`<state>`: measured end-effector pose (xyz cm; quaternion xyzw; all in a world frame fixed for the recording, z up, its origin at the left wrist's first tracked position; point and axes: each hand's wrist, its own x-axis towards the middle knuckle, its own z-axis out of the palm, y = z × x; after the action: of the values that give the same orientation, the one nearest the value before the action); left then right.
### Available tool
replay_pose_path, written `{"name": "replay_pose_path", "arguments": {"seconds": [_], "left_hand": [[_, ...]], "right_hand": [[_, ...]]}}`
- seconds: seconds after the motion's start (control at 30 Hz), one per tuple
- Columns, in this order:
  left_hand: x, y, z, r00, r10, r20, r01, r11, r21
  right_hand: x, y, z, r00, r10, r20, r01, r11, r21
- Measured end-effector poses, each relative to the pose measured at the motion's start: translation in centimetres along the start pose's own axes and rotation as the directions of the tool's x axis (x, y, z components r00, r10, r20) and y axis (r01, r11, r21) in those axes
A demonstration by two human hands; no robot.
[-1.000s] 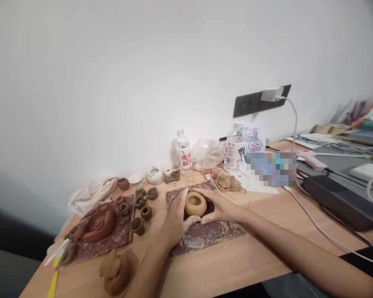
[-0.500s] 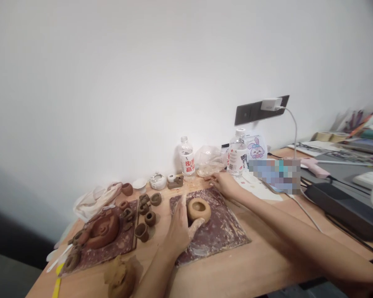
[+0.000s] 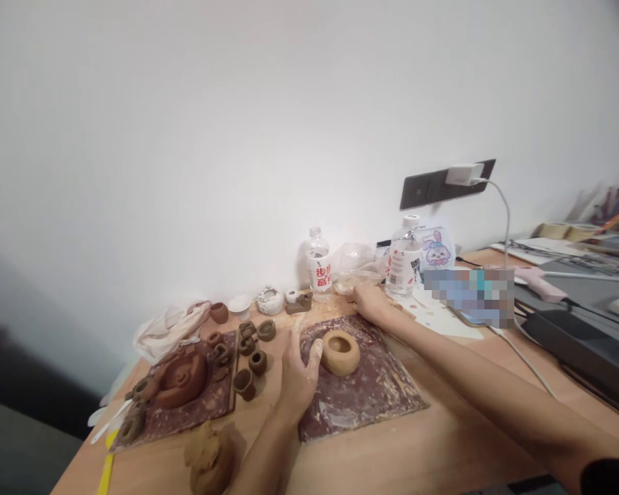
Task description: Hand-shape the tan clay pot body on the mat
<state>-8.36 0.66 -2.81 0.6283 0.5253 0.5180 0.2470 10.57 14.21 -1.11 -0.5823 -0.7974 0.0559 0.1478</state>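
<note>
A small round tan clay pot (image 3: 341,353) with a wide mouth rests on a dark reddish, clay-smeared board (image 3: 361,405). My left hand (image 3: 299,371) is just left of the pot, fingers stretched out and thumb raised near the pot's side; it holds nothing. Farther back, my right hand (image 3: 371,304) reaches past the board to the front of a clear plastic container or bag (image 3: 358,265). Its fingers point down and away, so I cannot see whether they grip anything. At the table's front lies a lump of tan clay (image 3: 206,454).
Several small brown clay pots (image 3: 244,383) stand left of the board. A second board (image 3: 196,416) carries a reddish clay piece (image 3: 180,380). Two plastic bottles (image 3: 318,265) stand by the wall. On the right are a phone (image 3: 469,295), cables and a black box (image 3: 578,350).
My left hand has come off the pot's side, its thumb lifting away from the front. My right hand stays near the clear plastic. The whole view has shifted slightly.
</note>
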Motion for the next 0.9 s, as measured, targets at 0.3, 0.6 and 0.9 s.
{"name": "replay_pose_path", "arguments": {"seconds": [0.3, 0.6, 0.9], "left_hand": [[0.2, -0.1, 0.1, 0.998, -0.018, -0.063, 0.018, 1.0, 0.001], [0.4, -0.6, -0.5, 0.979, 0.02, -0.203, -0.015, 1.0, 0.025], [0.5, -0.7, -0.3, 0.96, 0.025, -0.278, -0.021, 1.0, 0.017]], "right_hand": [[-3.6, -7.0, -4.6, 0.975, -0.22, 0.032, 0.208, 0.955, 0.209], [-5.6, -11.2, -5.2, 0.922, -0.379, 0.078, 0.36, 0.914, 0.188], [-0.4, -7.1, -2.6, 0.974, -0.004, -0.228, 0.072, 0.954, 0.292]]}}
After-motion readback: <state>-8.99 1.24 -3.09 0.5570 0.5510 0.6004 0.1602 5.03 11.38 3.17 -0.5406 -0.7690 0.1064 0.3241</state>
